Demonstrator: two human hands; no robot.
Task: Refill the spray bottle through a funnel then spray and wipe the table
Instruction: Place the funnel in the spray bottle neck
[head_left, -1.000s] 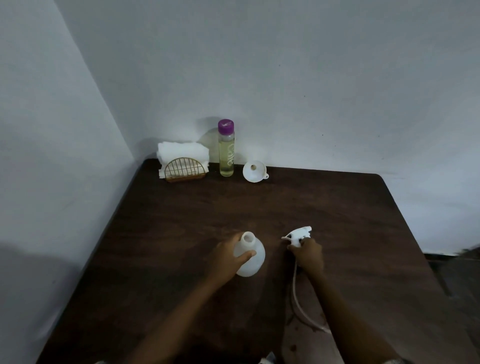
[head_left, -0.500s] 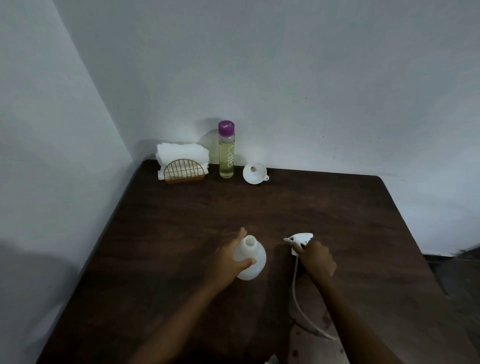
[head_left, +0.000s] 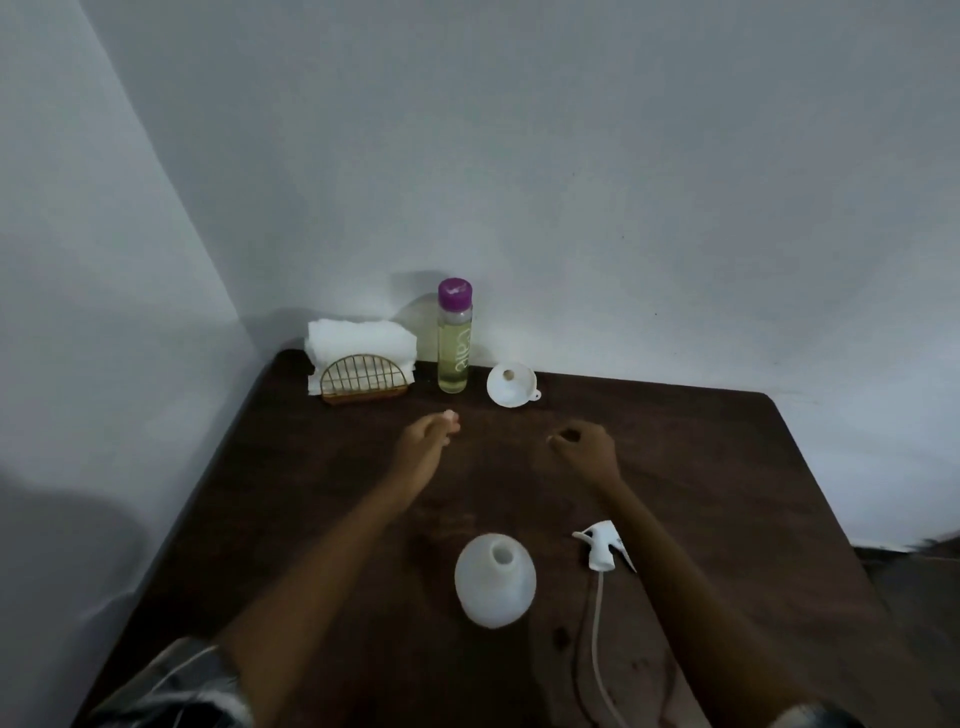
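A: Where does the spray bottle (head_left: 495, 586) stand?

B: Upright and uncapped near the 6 o'clock edge of the tabletop (head_left: 701, 467), neck open to the ceiling. Its trigger head (head_left: 602, 548) lies flat just beside it at 3 o'clock, the dip tube (head_left: 598, 654) trailing toward 6. I judge the head is set aside that way so the neck is free to take the funnel.

A: And the funnel?

B: The white funnel (head_left: 510, 385) rests tipped on its side at 12 o'clock, close to the wall, just right of the refill bottle (head_left: 454, 338) with the purple cap. A wire holder of napkins (head_left: 358, 358) sits at 11 o'clock, likely kept back for the wiping.

A: What are the hands doing?

B: Both arms stretch forward over the tabletop, well apart from the spray bottle. The left hand (head_left: 427, 435) is out toward 11 o'clock, below the refill bottle, its grip loosely curled with fingertips drawn close together, holding nothing that I can see. The right hand (head_left: 584, 444) is at about 1 o'clock, below the funnel, knuckles up, fingers bent into a loose, empty fist.

A: So which step is this?

B: My guess is a reach for the funnel and the refill bottle; nothing has been poured yet, and spraying and wiping lie ahead.
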